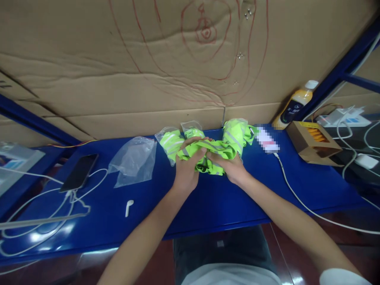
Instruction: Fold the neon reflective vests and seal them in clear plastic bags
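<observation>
Both hands met at the middle of the blue shelf (208, 198), closed on a bunched neon-green vest (215, 152) with grey reflective strips: the left hand (187, 166) had its fingers curled over the near left end, the right hand (231, 166) pinched the cloth from the 3 o'clock side. The vest sat just above the shelf, between the two hands. Beyond it, at 11 to 1 o'clock, lay three bagged vests (172, 142), touching or nearly touching the one in hand. An empty bag (133, 158) lay at 9 o'clock, an earbud (128, 206) at 8 o'clock, a phone (79, 171) with its cable farther left, a white cable (297, 194) at 4 o'clock, and a box (317, 144) and bottle (292, 107) at 2 o'clock. The loose cloth looked slippery and springy; a weak grip could have let the bundle unfold. A wide sweep might have knocked the bagged vests back, snagged the right-hand cable, or flicked the earbud off the edge.
</observation>
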Demonstrator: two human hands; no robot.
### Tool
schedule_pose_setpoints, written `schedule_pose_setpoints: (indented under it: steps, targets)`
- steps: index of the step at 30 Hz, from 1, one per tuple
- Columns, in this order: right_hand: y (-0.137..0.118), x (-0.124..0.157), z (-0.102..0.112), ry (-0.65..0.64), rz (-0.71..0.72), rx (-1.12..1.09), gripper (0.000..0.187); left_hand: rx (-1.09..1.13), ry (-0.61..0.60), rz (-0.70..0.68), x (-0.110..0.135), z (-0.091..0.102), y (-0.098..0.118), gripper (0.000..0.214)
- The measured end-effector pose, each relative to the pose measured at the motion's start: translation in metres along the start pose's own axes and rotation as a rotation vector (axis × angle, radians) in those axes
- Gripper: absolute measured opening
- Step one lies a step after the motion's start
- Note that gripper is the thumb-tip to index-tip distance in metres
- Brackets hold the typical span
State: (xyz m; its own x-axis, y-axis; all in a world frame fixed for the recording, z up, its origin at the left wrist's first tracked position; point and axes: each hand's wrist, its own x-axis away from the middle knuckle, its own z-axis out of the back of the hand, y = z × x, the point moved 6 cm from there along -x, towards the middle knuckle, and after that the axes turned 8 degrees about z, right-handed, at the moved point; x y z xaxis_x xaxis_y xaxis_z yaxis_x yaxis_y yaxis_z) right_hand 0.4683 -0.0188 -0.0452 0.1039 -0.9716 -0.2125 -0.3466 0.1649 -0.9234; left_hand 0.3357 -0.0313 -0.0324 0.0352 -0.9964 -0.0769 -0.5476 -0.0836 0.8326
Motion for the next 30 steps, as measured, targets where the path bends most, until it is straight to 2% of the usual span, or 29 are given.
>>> schedule_pose_setpoints:
  steps: [3,6,9,14,16,17,21,23,25,27,30]
  targets:
    - [-0.002,0.003,-0.002,-0.022,0.204,0.236,0.053,0.099,0.195,-0.018,0.003,0.008,-0.006,0.045]
    - [0.000,0.005,-0.003,-0.055,0.334,0.362,0.060,0.124,0.227,-0.103,0.006,0.011,-0.004,0.053]
    - [0.000,0.002,0.000,-0.036,0.331,0.319,0.057,0.043,0.139,-0.148,0.008,0.007,0.001,0.064]
    - [0.003,-0.008,0.008,0.055,0.231,0.166,0.047,-0.045,-0.123,-0.106,0.007,-0.002,0.004,0.083]
    - [0.005,-0.007,0.009,0.066,0.236,0.177,0.045,-0.040,-0.142,-0.091,0.005,-0.002,0.004,0.086]
    - [0.006,-0.006,0.008,0.052,0.254,0.205,0.046,-0.038,-0.103,-0.089,0.004,-0.001,0.003,0.086]
    - [0.008,0.006,-0.004,-0.034,0.335,0.369,0.058,-0.098,0.200,-0.138,0.000,0.015,0.002,0.069]
    - [0.006,0.010,-0.011,-0.104,0.366,0.388,0.073,-0.158,0.249,-0.193,-0.002,0.019,0.006,0.060]
    - [0.005,0.011,-0.017,-0.201,0.342,0.285,0.080,-0.211,0.225,-0.280,-0.004,0.020,0.011,0.054]
    - [0.007,0.008,-0.019,-0.237,0.232,0.099,0.070,-0.279,0.201,-0.383,-0.002,0.019,0.017,0.052]
    - [0.017,0.004,-0.015,-0.138,0.016,-0.082,0.058,-0.418,0.183,-0.480,0.004,0.012,0.021,0.052]
